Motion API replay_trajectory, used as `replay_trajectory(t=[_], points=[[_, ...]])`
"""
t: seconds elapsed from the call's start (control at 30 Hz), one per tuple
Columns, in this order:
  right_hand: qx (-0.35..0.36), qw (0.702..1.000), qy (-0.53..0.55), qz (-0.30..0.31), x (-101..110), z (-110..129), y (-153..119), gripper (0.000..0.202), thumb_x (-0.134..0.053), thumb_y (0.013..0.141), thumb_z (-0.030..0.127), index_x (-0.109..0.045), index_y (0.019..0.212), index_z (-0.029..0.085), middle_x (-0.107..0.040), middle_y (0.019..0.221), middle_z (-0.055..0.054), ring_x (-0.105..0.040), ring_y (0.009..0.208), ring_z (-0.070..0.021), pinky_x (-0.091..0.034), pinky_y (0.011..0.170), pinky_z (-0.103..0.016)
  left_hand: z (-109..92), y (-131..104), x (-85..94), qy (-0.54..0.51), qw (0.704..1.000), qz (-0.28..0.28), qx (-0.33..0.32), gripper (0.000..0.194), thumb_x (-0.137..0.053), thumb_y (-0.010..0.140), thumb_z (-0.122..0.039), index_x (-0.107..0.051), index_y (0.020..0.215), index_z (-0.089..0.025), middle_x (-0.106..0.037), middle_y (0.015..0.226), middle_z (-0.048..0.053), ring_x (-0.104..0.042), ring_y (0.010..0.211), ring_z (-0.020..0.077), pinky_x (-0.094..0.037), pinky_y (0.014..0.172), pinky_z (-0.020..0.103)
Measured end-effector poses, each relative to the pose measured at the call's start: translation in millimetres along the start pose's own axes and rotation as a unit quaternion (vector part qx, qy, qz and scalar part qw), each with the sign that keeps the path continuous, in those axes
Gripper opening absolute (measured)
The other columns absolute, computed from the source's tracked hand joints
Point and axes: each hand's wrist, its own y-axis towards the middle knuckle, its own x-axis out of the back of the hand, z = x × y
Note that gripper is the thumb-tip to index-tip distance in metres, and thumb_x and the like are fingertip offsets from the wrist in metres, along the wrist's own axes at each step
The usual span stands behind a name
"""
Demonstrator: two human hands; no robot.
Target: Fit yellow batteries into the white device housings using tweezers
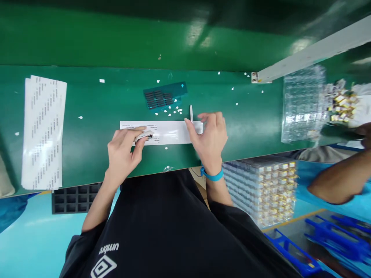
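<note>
A white label strip (171, 133) with small black print lies across the green table in front of me. Above its left part, my left hand (126, 148) pinches a small whitish piece with a dark spot (144, 136); its exact kind I cannot make out. My right hand (211, 137) is at the strip's right end, thumb and fingers apart with nothing between them. Just beyond that thumb lies a pair of metal tweezers (191, 112), its tips pointing away from me. A teal sheet (179, 89) bearing rows of dark strips (158, 99) lies past the label strip.
Tiny white scraps (177, 112) are scattered over the table (246, 127). Printed label sheets (43, 135) are stacked at left. Clear plastic trays (303, 104) stand at right beneath a slanted white post (313, 48). Another person's arm (339, 177) reaches in at far right.
</note>
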Motion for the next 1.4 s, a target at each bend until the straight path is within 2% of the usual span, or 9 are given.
replay_trajectory(t=[0.1,0.2,0.4,0.6,0.73,0.9,1.0,1.1,1.4], points=[[-0.005,0.996,-0.076,0.047,-6.9,-17.9,-7.8,0.027,-0.058,0.099,0.042,-0.064,0.086,0.019,-0.071,0.091,-0.011,-0.066,0.086,-0.0249,-0.054,0.074,-0.037,14.4,-2.0,-3.7,0.046,0.998,0.046,-0.012,0.011,-0.059,0.104,-0.027,-0.068,0.103,-0.021,-0.081,0.114,0.007,-0.076,0.109,0.0255,-0.055,0.090,0.041],[0.000,0.997,-0.057,0.051,-2.8,-22.9,-11.7,0.023,-0.057,0.097,0.037,-0.062,0.084,0.019,-0.072,0.083,-0.008,-0.064,0.069,-0.0191,-0.047,0.063,-0.031,17.5,-7.9,-6.5,0.083,0.995,0.042,-0.023,0.011,-0.060,0.104,-0.026,-0.068,0.107,-0.020,-0.081,0.113,0.007,-0.076,0.110,0.0261,-0.055,0.087,0.041],[0.005,0.978,0.147,0.145,27.6,-25.2,-12.1,0.021,-0.058,0.099,0.035,-0.064,0.109,0.018,-0.073,0.072,0.000,-0.068,0.060,-0.0155,-0.052,0.060,-0.029,12.1,-13.1,-9.6,0.073,0.995,0.017,-0.070,0.011,-0.064,0.100,-0.017,-0.068,0.110,-0.021,-0.080,0.120,0.009,-0.076,0.114,0.0284,-0.055,0.087,0.041],[-0.027,0.922,0.376,0.086,39.8,-11.9,-16.4,0.013,-0.085,0.085,0.030,-0.074,0.084,0.021,-0.077,0.071,0.003,-0.074,0.061,-0.0134,-0.060,0.058,-0.024,8.5,-7.4,-8.3,-0.015,0.984,0.037,-0.174,0.014,-0.068,0.098,-0.013,-0.068,0.109,-0.021,-0.079,0.123,0.010,-0.073,0.124,0.0287,-0.060,0.092,0.040],[-0.018,0.928,0.364,0.081,30.8,-0.6,-11.3,0.016,-0.081,0.089,0.033,-0.073,0.084,0.021,-0.074,0.070,0.003,-0.071,0.058,-0.0117,-0.057,0.055,-0.023,8.2,-10.7,-9.4,0.009,0.987,0.096,-0.125,0.012,-0.065,0.101,-0.016,-0.069,0.111,-0.022,-0.078,0.127,0.008,-0.073,0.123,0.0269,-0.060,0.096,0.041],[0.114,0.949,0.284,0.078,8.2,12.3,-13.7,0.023,-0.063,0.099,0.032,-0.069,0.081,0.019,-0.079,0.085,-0.003,-0.071,0.066,-0.0114,-0.059,0.063,-0.024,5.8,-9.9,-11.0,0.047,0.985,0.102,-0.130,0.016,-0.066,0.100,-0.016,-0.070,0.114,-0.022,-0.079,0.123,0.004,-0.076,0.116,0.0248,-0.058,0.096,0.039],[0.027,0.931,0.356,0.080,-10.3,17.0,-21.4,0.031,-0.058,0.102,0.038,-0.067,0.079,0.018,-0.080,0.083,-0.003,-0.072,0.061,-0.0106,-0.060,0.058,-0.023,3.7,-8.5,-12.3,0.055,0.985,0.085,-0.137,0.022,-0.068,0.097,-0.013,-0.070,0.116,-0.022,-0.080,0.119,0.004,-0.078,0.111,0.0243,-0.059,0.096,0.037],[-0.089,0.874,0.468,0.095,-26.8,20.2,-26.0,0.035,-0.060,0.100,0.050,-0.070,0.089,0.018,-0.079,0.079,-0.001,-0.076,0.063,-0.0125,-0.064,0.060,-0.023,3.6,-8.7,-13.1,0.057,0.985,0.079,-0.144,0.029,-0.070,0.094,-0.011,-0.070,0.121,-0.021,-0.081,0.118,0.005,-0.078,0.110,0.0247,-0.059,0.096,0.037],[-0.131,0.817,0.546,0.130,-30.4,25.2,-22.2,0.035,-0.069,0.096,0.051,-0.072,0.088,0.018,-0.080,0.079,-0.001,-0.080,0.071,-0.0140,-0.068,0.070,-0.024,4.5,-7.1,-13.0,0.042,0.985,0.083,-0.143,0.029,-0.070,0.091,-0.009,-0.071,0.118,-0.021,-0.081,0.118,0.005,-0.078,0.110,0.0261,-0.059,0.096,0.038]])
